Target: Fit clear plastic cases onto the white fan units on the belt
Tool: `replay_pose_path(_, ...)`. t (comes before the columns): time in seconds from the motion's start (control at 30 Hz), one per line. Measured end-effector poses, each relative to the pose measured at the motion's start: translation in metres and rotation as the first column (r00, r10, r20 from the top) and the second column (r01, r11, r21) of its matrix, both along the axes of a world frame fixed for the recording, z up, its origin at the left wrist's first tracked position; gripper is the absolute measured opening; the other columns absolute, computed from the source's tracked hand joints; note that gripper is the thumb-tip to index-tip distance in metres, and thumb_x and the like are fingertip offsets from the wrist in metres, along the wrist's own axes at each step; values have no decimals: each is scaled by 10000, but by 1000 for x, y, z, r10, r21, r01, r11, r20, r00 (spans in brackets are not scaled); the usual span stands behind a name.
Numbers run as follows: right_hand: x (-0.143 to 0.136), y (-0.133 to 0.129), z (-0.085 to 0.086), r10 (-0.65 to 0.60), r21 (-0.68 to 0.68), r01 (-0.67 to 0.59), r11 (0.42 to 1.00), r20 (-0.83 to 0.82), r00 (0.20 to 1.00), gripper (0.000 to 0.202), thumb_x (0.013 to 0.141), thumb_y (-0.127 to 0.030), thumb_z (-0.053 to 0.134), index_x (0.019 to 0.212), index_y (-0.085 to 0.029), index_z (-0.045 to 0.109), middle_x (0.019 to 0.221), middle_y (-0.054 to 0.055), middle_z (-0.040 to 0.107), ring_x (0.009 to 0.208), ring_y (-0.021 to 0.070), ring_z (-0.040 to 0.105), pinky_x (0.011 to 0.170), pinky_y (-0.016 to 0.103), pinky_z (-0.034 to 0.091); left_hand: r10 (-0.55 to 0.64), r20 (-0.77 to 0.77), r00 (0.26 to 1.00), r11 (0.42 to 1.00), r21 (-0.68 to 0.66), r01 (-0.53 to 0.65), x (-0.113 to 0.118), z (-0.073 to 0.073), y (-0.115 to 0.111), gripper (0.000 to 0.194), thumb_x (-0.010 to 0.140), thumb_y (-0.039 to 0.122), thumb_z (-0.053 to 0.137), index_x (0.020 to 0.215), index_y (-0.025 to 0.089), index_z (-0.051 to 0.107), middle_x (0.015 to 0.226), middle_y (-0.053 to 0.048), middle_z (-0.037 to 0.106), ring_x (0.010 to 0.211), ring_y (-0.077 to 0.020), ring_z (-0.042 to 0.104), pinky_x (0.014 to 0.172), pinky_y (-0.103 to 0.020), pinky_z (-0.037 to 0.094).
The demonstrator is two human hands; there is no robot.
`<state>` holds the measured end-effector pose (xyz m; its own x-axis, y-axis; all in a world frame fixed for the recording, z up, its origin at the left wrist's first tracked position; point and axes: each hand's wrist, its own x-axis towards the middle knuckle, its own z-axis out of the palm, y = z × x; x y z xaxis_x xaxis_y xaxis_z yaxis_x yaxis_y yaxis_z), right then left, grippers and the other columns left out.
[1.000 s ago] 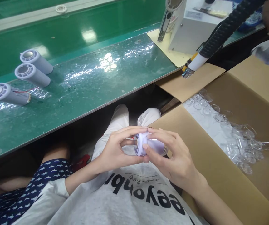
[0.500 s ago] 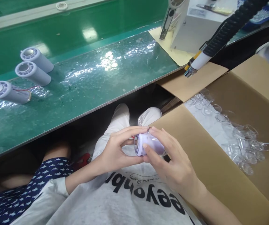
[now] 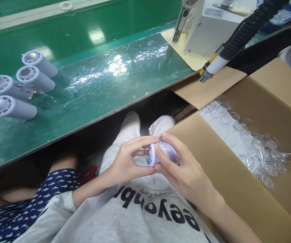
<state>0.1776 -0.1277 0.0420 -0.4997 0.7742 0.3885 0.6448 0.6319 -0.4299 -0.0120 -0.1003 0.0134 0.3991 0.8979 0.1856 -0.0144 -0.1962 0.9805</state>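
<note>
A pale purple cylindrical housing (image 3: 167, 153) lies on its side between my hands, above my lap. Its slotted end faces left, with a clear plastic piece (image 3: 148, 156) around that end. My left hand (image 3: 125, 158) curves around the clear piece, thumb below and fingers above. My right hand (image 3: 189, 168) grips the housing's body, its thumb pressed near the collar. Short reddish wires show at the upper fingertips. The far end of the housing is partly hidden by my right hand.
Several similar housings (image 3: 12, 107) stand on the green bench (image 3: 102, 87) at left. An open cardboard box (image 3: 211, 158) at right holds clear plastic parts (image 3: 264, 155). A black hose with a nozzle (image 3: 206, 77) hangs over its flap. Another person's patterned shorts (image 3: 56, 189) show at lower left.
On the bench's left, one more housing now stands in front, and the one with wires sits farther back. My right thumb has shifted up along the held housing, which stays in place.
</note>
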Motion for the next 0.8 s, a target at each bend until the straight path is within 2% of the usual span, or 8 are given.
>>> replay_pose_path(0.13, 1, -4, -6, 11, 12, -11, 1000, 3, 1000, 386, 936, -21, 486, 1272, -198, 551, 1376, 166, 515, 1297, 322, 501, 1094, 598, 427, 11, 72, 997, 992, -129, -1, 2, -1, 0, 626, 638, 124, 837, 1217, 286, 662, 1253, -62, 661, 1127, -233, 665, 820, -270, 638)
replay_pose_path(0.33, 1, -6, -7, 51, -11, -52, 999, -82, 995, 350, 925, -38, 542, 1174, -273, 612, 1338, 82, 567, 1355, 324, 442, 1099, 662, 368, 1, 87, 996, 980, -197, 16, -2, -2, 1, 638, 640, 108, 833, 1223, 302, 661, 1274, -64, 657, 1153, -251, 647, 837, -294, 632)
replay_pose_path(0.4, 3, -4, -5, 99, -20, -103, 994, -154, 983, 325, 917, -43, 544, 1132, -270, 634, 1332, 83, 563, 1369, 343, 417, 1085, 685, 360, -10, 93, 996, 983, -181, 27, -4, -1, 2, 650, 645, 102, 831, 1235, 311, 655, 1290, -66, 647, 1182, -256, 628, 851, -301, 629)
replay_pose_path(0.47, 6, -2, -4, 107, -47, -128, 991, -314, 944, 333, 923, -74, 542, 1161, -291, 625, 1376, 79, 518, 1342, 343, 454, 1079, 672, 384, -25, 109, 994, 987, -157, 42, -5, 0, 3, 683, 630, 97, 843, 1242, 329, 648, 1301, -60, 634, 1206, -256, 610, 871, -307, 623)
replay_pose_path(0.57, 12, 0, -6, -32, -171, -85, 982, -584, 811, 349, 950, -219, 574, 1268, -363, 558, 1440, 48, 438, 1321, 332, 476, 1081, 632, 418, -41, 129, 991, 989, -139, 59, -5, 1, 4, 724, 589, 96, 871, 1236, 334, 648, 1289, -59, 628, 1221, -254, 596, 881, -303, 619)
replay_pose_path(0.63, 17, 1, -8, -161, -310, -51, 949, -620, 768, 443, 939, -339, 612, 1360, -376, 479, 1499, 46, 370, 1386, 341, 382, 1109, 620, 384, -50, 143, 988, 990, -124, 69, -5, 2, 5, 735, 572, 99, 881, 1232, 327, 649, 1287, -64, 626, 1233, -259, 586, 890, -307, 616)
replay_pose_path(0.7, 22, 1, -9, -219, -451, -68, 890, -553, 804, 589, 916, -381, 645, 1444, -348, 386, 1534, 71, 335, 1397, 337, 361, 1112, 586, 391, -67, 158, 985, 991, -104, 84, -5, 1, 5, 742, 572, 103, 883, 1237, 329, 644, 1295, -65, 623, 1242, -263, 580, 911, -323, 607)
replay_pose_path(0.8, 27, 3, -9, -190, -562, -136, 816, -483, 855, 588, 896, -320, 681, 1426, -306, 427, 1449, 93, 472, 1301, 306, 491, 1046, 498, 488, -110, 151, 982, 990, -66, 121, -7, -1, 8, 755, 592, 114, 876, 1267, 335, 620, 1323, -67, 615, 1257, -269, 572, 929, -340, 596)
